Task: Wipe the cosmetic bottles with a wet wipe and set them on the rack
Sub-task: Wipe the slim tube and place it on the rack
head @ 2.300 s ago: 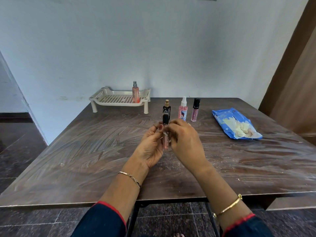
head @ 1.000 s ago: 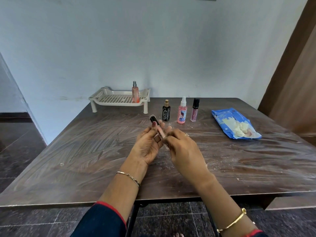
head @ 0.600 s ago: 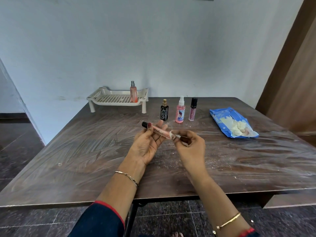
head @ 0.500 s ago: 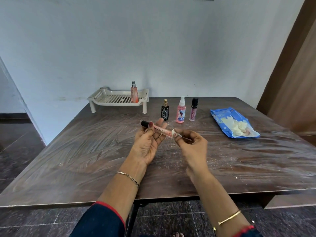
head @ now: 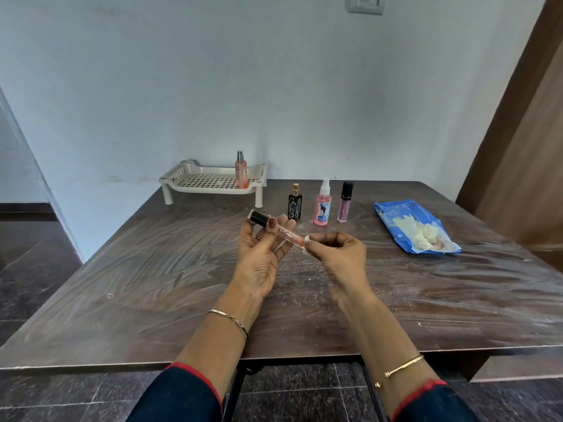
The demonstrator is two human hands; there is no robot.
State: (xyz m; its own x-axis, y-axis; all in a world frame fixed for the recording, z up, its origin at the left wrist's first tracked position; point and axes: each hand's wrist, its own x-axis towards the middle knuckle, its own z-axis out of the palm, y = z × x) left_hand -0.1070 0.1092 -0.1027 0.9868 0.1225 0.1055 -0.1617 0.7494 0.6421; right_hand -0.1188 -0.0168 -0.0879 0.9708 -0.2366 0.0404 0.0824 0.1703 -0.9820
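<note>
Wiping step in hand, by my judgement. My left hand (head: 259,260) gripped the lip-gloss tube (head: 286,234), thumb across it, in front of the rack (head: 182,173); my right hand (head: 338,254) pinched a scrap of wet wipe (head: 307,239) against the tube's base. Next move, I judged: stand the tube upright on the rack, beside the peach spray bottle (head: 240,172)

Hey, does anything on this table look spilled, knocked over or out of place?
Nothing is knocked over. The table is smeared with whitish streaks and dotted with white specks, and the wipes pack lies open with wipes bulging out.
</note>
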